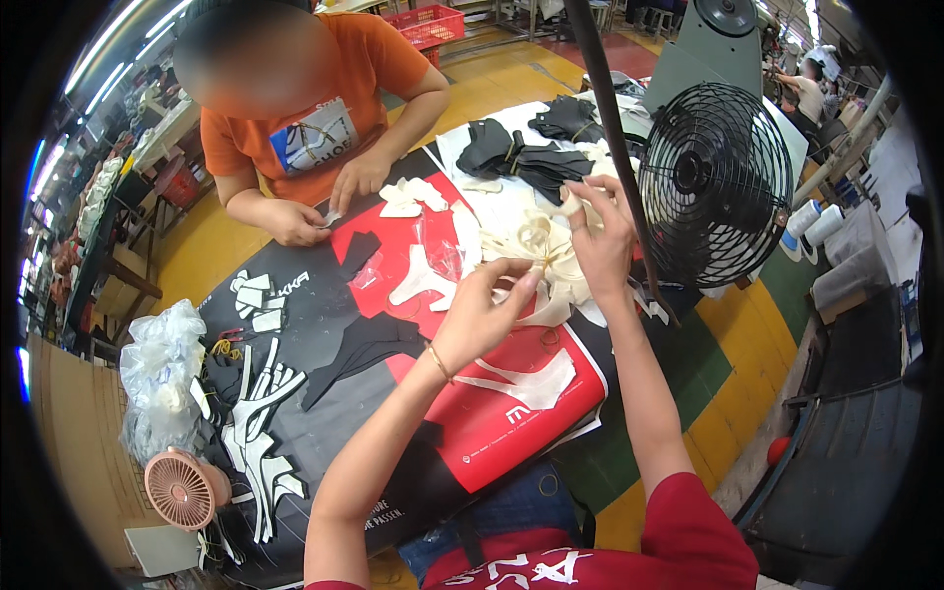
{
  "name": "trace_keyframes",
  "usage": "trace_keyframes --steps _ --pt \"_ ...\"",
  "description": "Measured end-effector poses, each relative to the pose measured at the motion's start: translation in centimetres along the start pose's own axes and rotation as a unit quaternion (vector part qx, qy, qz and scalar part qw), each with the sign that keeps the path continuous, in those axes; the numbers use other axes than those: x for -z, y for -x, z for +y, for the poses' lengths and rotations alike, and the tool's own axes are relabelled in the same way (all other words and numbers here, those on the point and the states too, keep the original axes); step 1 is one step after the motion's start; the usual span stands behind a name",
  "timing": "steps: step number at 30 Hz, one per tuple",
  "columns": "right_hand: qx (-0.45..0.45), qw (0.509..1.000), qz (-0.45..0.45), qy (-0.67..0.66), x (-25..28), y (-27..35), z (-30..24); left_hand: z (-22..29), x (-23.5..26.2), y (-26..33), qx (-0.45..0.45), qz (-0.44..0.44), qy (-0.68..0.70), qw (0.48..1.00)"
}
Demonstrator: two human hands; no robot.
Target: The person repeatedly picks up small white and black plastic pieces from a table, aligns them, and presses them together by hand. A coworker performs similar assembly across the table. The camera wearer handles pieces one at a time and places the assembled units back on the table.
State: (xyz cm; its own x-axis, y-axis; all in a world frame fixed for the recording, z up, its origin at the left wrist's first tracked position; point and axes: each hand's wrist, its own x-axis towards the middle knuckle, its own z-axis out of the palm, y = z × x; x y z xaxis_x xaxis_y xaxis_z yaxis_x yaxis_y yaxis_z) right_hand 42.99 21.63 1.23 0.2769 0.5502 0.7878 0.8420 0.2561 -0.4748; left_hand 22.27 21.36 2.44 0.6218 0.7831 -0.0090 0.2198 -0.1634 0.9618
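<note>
Lying toward the near edge of the bench, on its red-and-black printed cover, is a cream cut piece; off to the left, white strips are heaped beside a small pink fan. Farther in, the left hand has its thumb-and-finger grip pinched on a cream bundle, gathered by a yellowish band. The right hand is raised just beside it, fingers bent; whether its grip holds a cream piece I cannot tell. Beyond lie dark bundles, with a large black fan to the right. Across the bench, a co-worker in orange handles a small pale piece.
</note>
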Motion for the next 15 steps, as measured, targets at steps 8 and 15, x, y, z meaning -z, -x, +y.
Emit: trace_keyframes --steps 8,15 --pt "0.137 0.989 -0.057 -0.03 3.9 6.0 -4.5 0.6 -0.9 -1.7 0.074 0.021 0.448 0.891" --pt "-0.312 0.75 -0.2 -0.548 8.0 8.2 -6.6 0.1 2.0 4.0 0.06 -0.106 0.558 0.821"
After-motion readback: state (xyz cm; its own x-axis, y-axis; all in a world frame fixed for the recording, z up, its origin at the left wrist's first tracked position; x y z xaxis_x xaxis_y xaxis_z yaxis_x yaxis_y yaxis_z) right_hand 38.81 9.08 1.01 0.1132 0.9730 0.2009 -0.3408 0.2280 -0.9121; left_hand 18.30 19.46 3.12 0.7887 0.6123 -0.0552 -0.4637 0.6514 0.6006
